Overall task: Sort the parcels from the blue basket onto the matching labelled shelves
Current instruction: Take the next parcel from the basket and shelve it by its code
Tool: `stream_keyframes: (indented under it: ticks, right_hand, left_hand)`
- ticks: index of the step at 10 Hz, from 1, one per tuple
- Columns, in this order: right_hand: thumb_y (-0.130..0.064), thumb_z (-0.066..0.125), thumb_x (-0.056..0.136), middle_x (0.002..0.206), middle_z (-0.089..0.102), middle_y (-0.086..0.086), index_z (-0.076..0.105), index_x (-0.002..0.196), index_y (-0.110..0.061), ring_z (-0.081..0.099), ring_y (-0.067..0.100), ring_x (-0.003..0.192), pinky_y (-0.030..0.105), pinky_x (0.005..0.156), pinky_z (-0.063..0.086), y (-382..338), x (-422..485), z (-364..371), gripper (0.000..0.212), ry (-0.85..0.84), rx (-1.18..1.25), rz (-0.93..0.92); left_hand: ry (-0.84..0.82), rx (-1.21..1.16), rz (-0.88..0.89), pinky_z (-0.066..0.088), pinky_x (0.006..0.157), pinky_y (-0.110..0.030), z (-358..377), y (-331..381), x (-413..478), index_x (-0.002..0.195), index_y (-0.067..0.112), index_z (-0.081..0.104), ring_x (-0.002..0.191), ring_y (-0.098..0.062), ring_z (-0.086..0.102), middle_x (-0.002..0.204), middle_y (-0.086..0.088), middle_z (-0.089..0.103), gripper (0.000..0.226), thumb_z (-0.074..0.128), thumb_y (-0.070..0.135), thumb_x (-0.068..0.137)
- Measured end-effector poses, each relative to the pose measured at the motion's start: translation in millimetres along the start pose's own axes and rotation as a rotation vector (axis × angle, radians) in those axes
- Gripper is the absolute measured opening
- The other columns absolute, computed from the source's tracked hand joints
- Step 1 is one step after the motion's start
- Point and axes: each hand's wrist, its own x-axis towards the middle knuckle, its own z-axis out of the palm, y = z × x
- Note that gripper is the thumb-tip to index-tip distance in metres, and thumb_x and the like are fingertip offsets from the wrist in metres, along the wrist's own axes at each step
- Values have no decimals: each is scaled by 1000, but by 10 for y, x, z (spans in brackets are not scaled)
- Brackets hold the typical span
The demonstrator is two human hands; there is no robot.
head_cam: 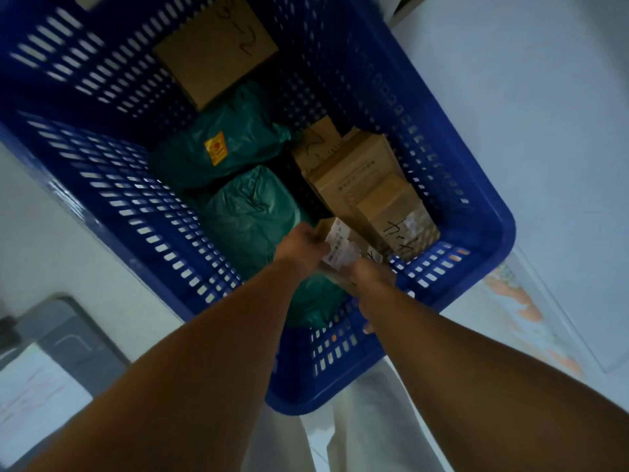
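Both arms reach into the blue basket (112,195). The left hand (299,243) and right hand (371,274) curl their fingers round a small cardboard parcel (340,245) with a white label, low in the basket's near corner beside green bags (252,212) and cardboard boxes (360,185).

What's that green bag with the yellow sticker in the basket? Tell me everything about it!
The green plastic bag is a crinkly, shiny, soft-looking parcel with a yellow sticker printed in red on top. It lies in the blue plastic basket, between a brown cardboard box and a second green bag. The left hand and right hand hold a white-labelled parcel instead, not touching it.
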Motion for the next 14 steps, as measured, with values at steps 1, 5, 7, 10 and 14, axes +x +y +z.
stream_keyframes:
  ticks: [1, 5, 7, 10, 14]
  right_hand:
    - [-13, 47, 96, 103, 52, 7, 45, 136, -1, 50, 18, 75, 36, 86, 43, -121, -431, -100, 42, -162, -80, -27]
    - [-58, 66, 79, 146, 34, 10, 13, 151, -25, 29, 33, 136, 47, 105, 36, -148, -1392, -208, 95, -110, -918, -771]
    - [-69, 70, 65, 156, 13, 9, -24, 148, -31, 19, 32, 141, 56, 112, 23, -292, -2153, -370, 131, -178, -1065, -984]
    - [-58, 68, 76, 144, 29, 13, -16, 151, -27, 42, 32, 124, 40, 94, 44, -375, -3420, -697, 116, 139, -943, -1090]
    - [-69, 64, 70, 127, 45, 9, 17, 146, -41, 47, 31, 119, 43, 98, 40, 34, -5142, -1855, 94, 505, -283, -873]
  left_hand:
    - [-13, 11, -14, 50, 71, -37, -60, -29, -158, 115, 14, 50, 100, -34, 60, 117, -16, 58, 35, 64, 22, 84]
    - [156, 173, 194, 46, 59, -23, -882, 81, -1126, 139, 31, 45, 77, -19, 60, 125, -8, 57, 53, 60, 26, 88]
    - [186, 123, 298, 43, 59, -24, -1529, 308, -1594, 135, 30, 52, 80, -17, 60, 118, -2, 62, 43, 56, 30, 92]
    - [248, 179, 473, 44, 90, -30, -2123, 715, -2668, 137, 18, 47, 116, -22, 53, 136, -3, 52, 43, 54, 28, 96]
    - [-106, 323, 877, 51, 91, -33, -1717, 1373, -4542, 132, 44, 37, 106, -9, 57, 121, 13, 56, 53, 60, 25, 89]
